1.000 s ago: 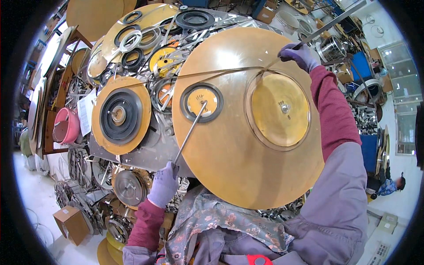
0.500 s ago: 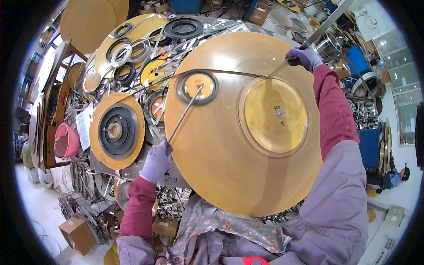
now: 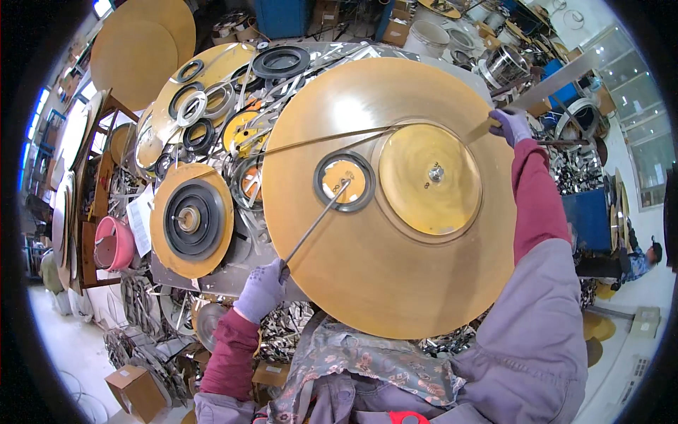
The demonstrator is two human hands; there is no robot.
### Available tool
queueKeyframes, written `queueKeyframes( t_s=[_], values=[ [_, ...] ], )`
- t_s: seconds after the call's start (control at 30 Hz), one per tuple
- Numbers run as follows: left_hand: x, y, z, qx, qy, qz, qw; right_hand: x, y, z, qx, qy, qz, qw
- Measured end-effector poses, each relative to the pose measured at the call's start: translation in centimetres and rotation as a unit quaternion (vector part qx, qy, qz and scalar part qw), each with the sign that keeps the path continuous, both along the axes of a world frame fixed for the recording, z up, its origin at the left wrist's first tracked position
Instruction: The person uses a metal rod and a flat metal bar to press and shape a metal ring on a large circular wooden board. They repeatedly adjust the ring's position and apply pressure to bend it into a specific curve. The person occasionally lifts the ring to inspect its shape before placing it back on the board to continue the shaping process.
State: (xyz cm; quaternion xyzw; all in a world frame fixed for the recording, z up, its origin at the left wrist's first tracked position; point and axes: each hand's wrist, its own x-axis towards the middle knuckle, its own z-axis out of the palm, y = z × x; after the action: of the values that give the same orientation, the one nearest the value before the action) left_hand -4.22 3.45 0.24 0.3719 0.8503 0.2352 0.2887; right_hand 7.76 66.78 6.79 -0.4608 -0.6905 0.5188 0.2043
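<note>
A large tan disc lies before me, with a round yellowish hub disc on it, right of centre. My left hand is closed around a thin metal rod at the large disc's near left edge. The rod's far tip meets the middle of a small orange-centred wheel with a dark rim, left of the hub disc. At the far right edge, my right hand pinches a flat metal strip, which runs from the upper right toward the hub disc. A narrow band crosses the disc from the left.
To the left stands a smaller tan disc with a dark coil on a spindle. Rings and loose strips crowd the far left of the table. A pink bucket and a cardboard box are at the left; scrap strips lie below the table.
The small dark-rimmed wheel has shifted right, closer to the hub disc, with the rod following. The hub disc's markings have turned. My right hand has moved slightly right and nearer.
</note>
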Motion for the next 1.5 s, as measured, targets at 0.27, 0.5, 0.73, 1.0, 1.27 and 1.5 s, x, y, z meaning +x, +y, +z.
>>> queueKeyframes(
  t_s=[0.27,0.5,0.73,1.0,1.27,1.5],
  values=[
    [2.7,-0.9,0.9,-0.026,0.022,-0.024,0.999,9.4,-4.3,-2.1,0.071,-0.010,-0.087,0.994],
    [5.8,-1.7,-0.2,-0.006,-0.017,-0.080,0.997,14.4,-7.7,1.1,0.129,-0.185,-0.149,0.963],
    [1.7,1.1,-1.7,-0.002,0.000,-0.045,0.999,18.3,-14.1,-2.3,-0.048,0.071,-0.143,0.986],
    [-5.4,5.3,-2.3,-0.030,0.005,-0.070,0.997,26.9,-16.0,-10.6,0.216,-0.228,-0.084,0.946],
    [-9.0,5.4,-1.6,-0.040,0.019,-0.094,0.995,28.4,-14.7,5.1,0.503,-0.505,0.197,0.673],
    [-7.2,2.2,0.3,-0.056,-0.010,-0.091,0.994,25.0,-16.4,12.1,0.476,-0.503,0.309,0.652]
  ],
)
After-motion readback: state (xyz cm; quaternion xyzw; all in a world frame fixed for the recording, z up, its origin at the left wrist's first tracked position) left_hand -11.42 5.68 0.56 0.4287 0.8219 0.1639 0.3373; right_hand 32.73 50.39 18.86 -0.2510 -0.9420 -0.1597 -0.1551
